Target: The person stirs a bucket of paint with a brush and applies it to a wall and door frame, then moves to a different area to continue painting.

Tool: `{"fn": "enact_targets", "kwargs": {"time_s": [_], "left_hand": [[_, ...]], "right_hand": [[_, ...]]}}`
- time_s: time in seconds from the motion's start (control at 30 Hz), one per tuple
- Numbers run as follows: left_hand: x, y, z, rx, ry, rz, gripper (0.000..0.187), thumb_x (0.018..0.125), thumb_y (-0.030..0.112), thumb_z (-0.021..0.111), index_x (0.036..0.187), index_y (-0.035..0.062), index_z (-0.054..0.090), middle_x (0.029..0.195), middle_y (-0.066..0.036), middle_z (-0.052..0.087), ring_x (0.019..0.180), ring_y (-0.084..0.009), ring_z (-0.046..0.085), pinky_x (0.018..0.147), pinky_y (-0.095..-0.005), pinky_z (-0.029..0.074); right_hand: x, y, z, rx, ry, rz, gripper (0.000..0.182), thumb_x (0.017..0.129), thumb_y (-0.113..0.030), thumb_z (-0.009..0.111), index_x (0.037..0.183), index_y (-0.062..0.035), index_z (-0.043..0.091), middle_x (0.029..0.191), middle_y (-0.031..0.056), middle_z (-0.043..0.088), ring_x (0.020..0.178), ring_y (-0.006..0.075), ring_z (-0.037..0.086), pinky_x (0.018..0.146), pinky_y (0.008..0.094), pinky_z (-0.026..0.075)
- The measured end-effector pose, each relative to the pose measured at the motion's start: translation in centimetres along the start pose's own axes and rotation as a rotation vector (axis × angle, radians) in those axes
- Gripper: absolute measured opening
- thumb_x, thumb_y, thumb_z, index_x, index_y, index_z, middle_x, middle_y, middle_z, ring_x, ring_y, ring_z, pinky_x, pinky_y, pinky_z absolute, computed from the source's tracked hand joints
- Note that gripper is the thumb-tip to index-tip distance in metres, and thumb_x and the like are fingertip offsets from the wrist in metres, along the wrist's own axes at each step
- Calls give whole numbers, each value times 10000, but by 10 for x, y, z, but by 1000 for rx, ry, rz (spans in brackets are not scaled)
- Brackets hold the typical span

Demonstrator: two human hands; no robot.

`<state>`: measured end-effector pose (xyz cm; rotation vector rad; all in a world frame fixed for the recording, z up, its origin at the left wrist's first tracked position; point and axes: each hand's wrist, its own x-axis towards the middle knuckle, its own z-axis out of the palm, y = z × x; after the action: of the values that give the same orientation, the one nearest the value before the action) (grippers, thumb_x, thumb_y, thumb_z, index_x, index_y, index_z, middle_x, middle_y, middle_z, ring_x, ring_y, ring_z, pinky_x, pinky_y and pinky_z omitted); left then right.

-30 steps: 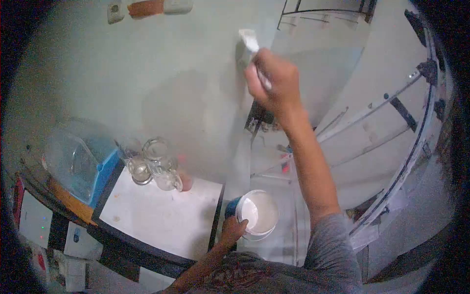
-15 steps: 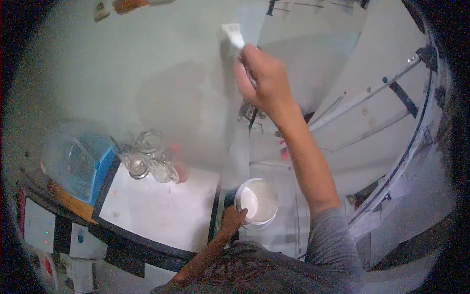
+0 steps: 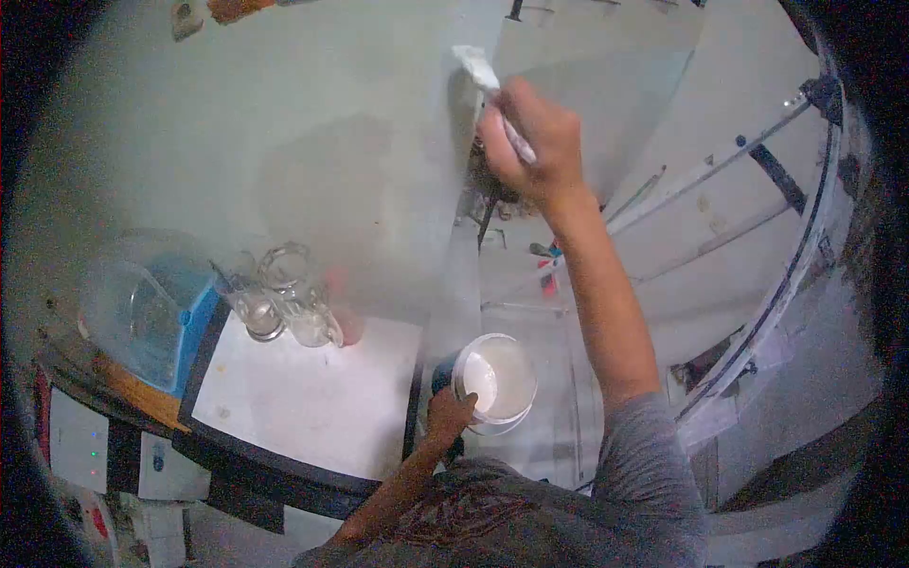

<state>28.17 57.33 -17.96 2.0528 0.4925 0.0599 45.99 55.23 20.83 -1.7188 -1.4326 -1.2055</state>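
Note:
A paintbrush with white-coated bristles is gripped in my right hand, its handle running back through the closed fingers. The bristles are at the edge of the pale wall, where it meets a corner strip. Lower down, my left hand holds a bucket by its rim, thumb over the edge. White paint lies inside the bucket, toward its left side.
Several glass jars and cups stand at the back of a white-topped surface. Left of them is a clear container with a blue side. A ladder-like metal frame stretches along the right.
My right hand and the brush have shifted a little to the right along the wall edge. The bucket stays almost where it was in my left hand.

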Motion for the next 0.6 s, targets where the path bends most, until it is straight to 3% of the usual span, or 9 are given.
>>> {"fn": "enact_targets", "kwargs": {"time_s": [0.03,0.1,0.13,0.23,0.3,0.4,0.5,0.53,0.6], "left_hand": [[3,-8,5,2,-6,-2,519,764,374,651,933,-116,617,851,-293,653,843,-409,661,778,-459,524],[10,-25,14,-284,-184,-110,515,763,376,653,918,-114,623,829,-287,655,825,-412,662,768,-456,524],[13,-37,22,-281,-187,-108,515,763,376,653,918,-114,623,829,-287,655,825,-412,662,768,-456,524],[17,-34,21,-248,-133,6,494,765,373,651,916,-97,628,827,-281,655,810,-411,661,769,-458,523],[-9,11,-18,-74,-6,109,476,772,380,647,913,-75,635,828,-270,655,792,-418,654,758,-467,519],[5,-12,-1,-38,-149,98,460,785,391,633,884,-58,653,834,-259,659,783,-418,652,749,-472,516],[3,-19,5,-84,-69,193,449,790,397,621,833,-47,670,799,-239,664,776,-402,656,742,-466,516],[3,-5,-7,3,-139,113,447,790,398,622,834,-43,675,782,-229,666,774,-397,658,748,-460,516],[5,3,-12,82,-199,54,445,790,400,623,835,-40,679,765,-219,669,773,-392,661,754,-455,517]], "right_hand": [[2,4,1,-38,51,6,153,755,-122,640,821,-39,528,640,180,565,586,351,603,513,413,464],[-34,18,21,-62,-27,53,156,755,-133,644,806,-38,532,617,187,561,563,361,596,504,416,460],[-59,19,32,17,-111,73,155,754,-137,645,791,-38,531,600,188,555,545,363,591,495,415,458],[-71,6,28,121,-217,135,154,753,-139,645,765,-37,529,571,190,543,517,364,583,481,413,454],[-58,-2,20,142,-238,204,154,752,-138,645,754,-37,529,561,190,538,507,363,582,476,412,452],[-7,-16,-4,83,92,130,83,749,-48,595,729,-27,517,598,154,533,490,301,546,487,326,437],[-7,1,6,68,74,94,78,741,-54,610,768,-35,539,610,149,536,509,291,562,487,322,439],[-30,14,16,16,-35,87,161,759,-123,618,882,-40,554,635,183,575,549,353,595,505,416,476],[-83,25,42,-60,-143,15,172,747,-137,630,888,-50,585,631,186,584,557,366,608,513,427,493]]}}
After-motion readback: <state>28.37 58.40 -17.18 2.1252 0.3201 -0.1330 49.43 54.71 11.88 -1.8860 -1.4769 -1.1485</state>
